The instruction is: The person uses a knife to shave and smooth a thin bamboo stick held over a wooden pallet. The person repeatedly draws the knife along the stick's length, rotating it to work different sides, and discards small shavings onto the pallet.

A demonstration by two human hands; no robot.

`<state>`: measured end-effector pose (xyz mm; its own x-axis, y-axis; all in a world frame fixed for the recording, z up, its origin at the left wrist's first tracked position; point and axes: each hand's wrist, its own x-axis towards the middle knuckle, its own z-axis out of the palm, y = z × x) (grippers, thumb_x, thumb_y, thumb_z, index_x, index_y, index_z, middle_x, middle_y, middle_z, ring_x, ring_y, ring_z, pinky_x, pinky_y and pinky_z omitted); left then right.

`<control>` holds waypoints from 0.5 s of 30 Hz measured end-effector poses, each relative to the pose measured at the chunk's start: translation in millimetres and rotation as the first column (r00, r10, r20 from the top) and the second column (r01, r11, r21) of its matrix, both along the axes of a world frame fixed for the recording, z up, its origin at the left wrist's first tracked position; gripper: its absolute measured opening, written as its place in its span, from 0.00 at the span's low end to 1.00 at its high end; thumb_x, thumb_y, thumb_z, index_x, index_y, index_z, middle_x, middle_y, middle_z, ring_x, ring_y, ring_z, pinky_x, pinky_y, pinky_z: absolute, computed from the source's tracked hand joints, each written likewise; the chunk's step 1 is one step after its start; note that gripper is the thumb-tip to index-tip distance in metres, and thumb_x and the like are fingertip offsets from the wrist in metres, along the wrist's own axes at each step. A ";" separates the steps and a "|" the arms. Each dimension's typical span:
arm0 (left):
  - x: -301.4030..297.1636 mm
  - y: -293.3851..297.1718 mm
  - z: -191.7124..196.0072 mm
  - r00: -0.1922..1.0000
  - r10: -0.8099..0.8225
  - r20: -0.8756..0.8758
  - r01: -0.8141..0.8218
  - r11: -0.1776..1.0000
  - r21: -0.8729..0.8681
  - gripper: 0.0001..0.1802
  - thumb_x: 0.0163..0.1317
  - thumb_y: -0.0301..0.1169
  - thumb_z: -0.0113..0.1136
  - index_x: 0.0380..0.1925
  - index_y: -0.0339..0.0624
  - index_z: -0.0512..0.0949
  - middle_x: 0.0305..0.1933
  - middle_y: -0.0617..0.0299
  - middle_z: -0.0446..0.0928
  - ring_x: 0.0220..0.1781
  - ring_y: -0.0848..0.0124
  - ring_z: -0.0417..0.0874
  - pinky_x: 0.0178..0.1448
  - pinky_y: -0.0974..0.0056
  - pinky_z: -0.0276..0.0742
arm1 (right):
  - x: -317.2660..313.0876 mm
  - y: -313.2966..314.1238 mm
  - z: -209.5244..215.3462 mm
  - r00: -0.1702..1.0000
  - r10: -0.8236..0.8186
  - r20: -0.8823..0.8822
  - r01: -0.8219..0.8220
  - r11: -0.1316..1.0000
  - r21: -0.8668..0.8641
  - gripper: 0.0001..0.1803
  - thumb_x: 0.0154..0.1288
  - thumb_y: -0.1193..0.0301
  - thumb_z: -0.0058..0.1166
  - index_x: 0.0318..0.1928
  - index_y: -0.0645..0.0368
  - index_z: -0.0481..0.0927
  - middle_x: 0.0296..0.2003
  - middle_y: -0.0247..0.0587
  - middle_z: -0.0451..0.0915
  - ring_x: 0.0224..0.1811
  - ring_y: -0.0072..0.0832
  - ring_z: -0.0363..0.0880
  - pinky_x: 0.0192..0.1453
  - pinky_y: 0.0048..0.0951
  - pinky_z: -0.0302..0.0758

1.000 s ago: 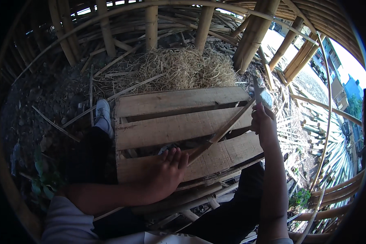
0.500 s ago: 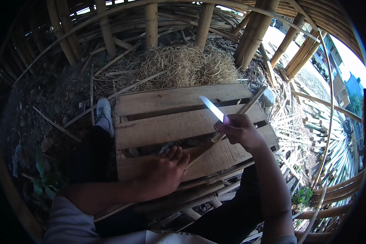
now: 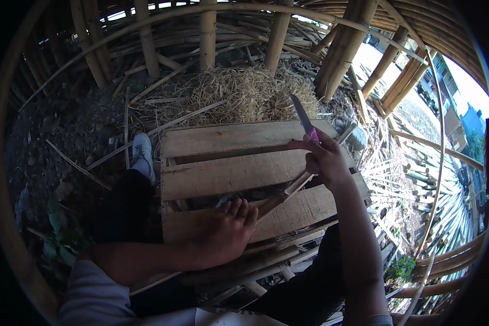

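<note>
A: Where's the bamboo strip (image 3: 296, 185)?
B: Centre of the frame, slanting from lower left to upper right across the slatted wooden bench (image 3: 239, 175). It passes beneath the right hand (image 3: 326, 157).
A: And the left hand (image 3: 231, 231)?
B: Lower centre, closed over the strip, its fingers together and curled; the underside of that grip is hidden.
A: What does the right one have?
B: It's clamped on a knife (image 3: 301, 116) with a pink handle, right of centre. The blade points to the upper left, clear of the strip.
A: Around the bench?
B: A heap of straw-like shavings (image 3: 244, 92) at upper centre, just past the far slat. A pale shoe (image 3: 141, 149) is left of the bench, bamboo posts (image 3: 207, 38) stand along the top, and cut bamboo poles (image 3: 445, 198) lie in sunlight at the right.
</note>
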<state>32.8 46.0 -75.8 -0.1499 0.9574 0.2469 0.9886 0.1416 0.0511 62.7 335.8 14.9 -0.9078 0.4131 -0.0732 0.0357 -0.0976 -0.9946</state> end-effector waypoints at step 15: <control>-12.2 -8.1 31.9 0.944 0.137 0.299 -0.151 0.988 0.023 0.23 0.67 0.25 0.58 0.61 0.27 0.70 0.36 0.38 0.83 0.32 0.50 0.89 0.32 0.53 0.86 | 8.9 -47.4 -39.1 0.908 -0.242 0.341 0.089 0.909 0.408 0.32 0.63 0.43 0.67 0.20 0.60 0.78 0.14 0.26 0.69 0.13 0.14 0.66 0.16 0.25 0.60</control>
